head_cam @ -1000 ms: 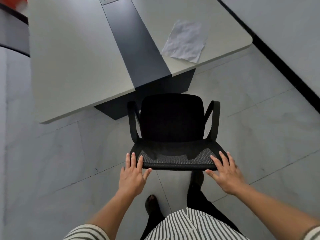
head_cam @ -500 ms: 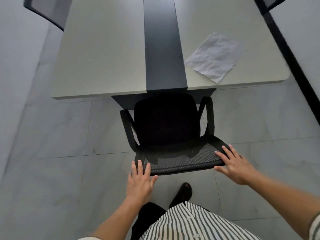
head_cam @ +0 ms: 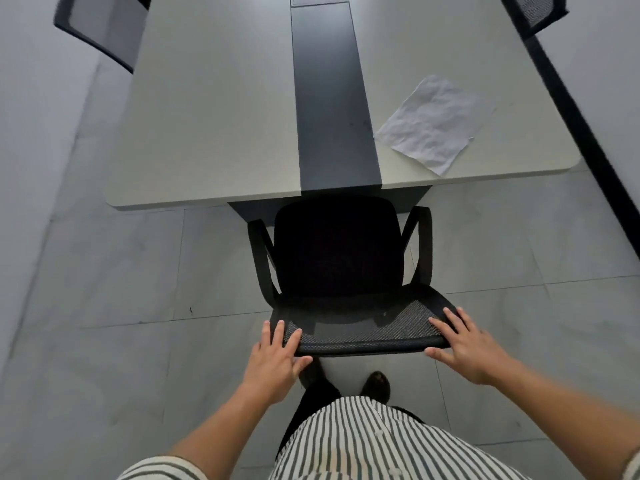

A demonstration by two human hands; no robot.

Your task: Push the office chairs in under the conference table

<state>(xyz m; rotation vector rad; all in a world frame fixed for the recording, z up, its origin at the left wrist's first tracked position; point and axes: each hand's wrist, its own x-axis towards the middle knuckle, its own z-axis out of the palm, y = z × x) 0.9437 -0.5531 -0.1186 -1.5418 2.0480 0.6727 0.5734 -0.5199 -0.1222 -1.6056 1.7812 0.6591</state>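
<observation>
A black office chair [head_cam: 337,247] with armrests faces the near end of the white conference table [head_cam: 214,133]. The front of its seat reaches the table's edge, in line with the dark centre strip [head_cam: 329,98]. Its mesh backrest [head_cam: 363,327] points toward me. My left hand [head_cam: 273,362] lies over the backrest's left top corner, fingers on the mesh and thumb against the near side. My right hand [head_cam: 471,344] holds the right top corner the same way.
A crumpled white paper sheet [head_cam: 429,123] lies on the table's right half. Two more mesh chairs stand at the far left [head_cam: 100,29] and far right [head_cam: 533,10] sides. A wall with a black skirting [head_cam: 588,133] runs close along the right. My feet [head_cam: 379,386] are behind the chair.
The chair has rolled toward the table and now stands square to its end. My left hand has come up onto the backrest's corner. The right hand stayed on its corner.
</observation>
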